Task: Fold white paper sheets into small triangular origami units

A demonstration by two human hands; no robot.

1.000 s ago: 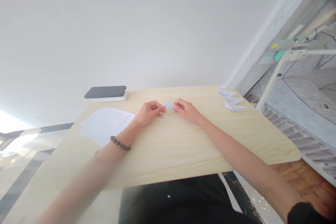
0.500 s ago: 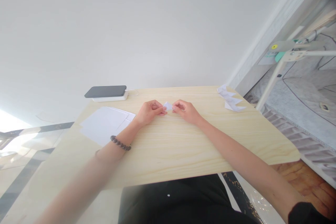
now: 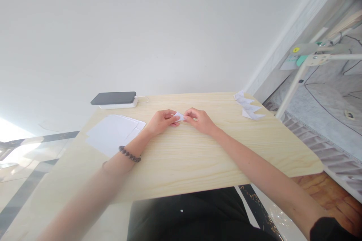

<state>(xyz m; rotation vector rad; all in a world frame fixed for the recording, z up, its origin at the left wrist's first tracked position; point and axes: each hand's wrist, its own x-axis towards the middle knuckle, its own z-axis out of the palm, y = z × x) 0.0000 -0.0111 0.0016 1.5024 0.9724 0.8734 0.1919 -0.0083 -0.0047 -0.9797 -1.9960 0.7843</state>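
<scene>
Between my hands, over the middle of the table, is a small piece of folded white paper (image 3: 179, 115). My left hand (image 3: 163, 120) pinches its left side between thumb and fingers. At the paper's right corner, the thumb and fingertips of my right hand (image 3: 199, 119) are closed on it. The fingers cover part of the paper, so its full shape is hidden. Several pointed folded paper pieces (image 3: 249, 107) lie at the table's far right corner. A stack of white paper sheets (image 3: 113, 131) rests left of my left hand.
A dark phone (image 3: 114, 98) lies on a white block (image 3: 118, 106) with a cable, at the table's back left. The pale wooden table (image 3: 198, 165) stands against a white wall (image 3: 169, 34). A white metal frame (image 3: 294, 86) rises beyond the right edge.
The folded paper has turned and shifted slightly left. My right hand's fingertips have moved a little left, closer to my left hand.
</scene>
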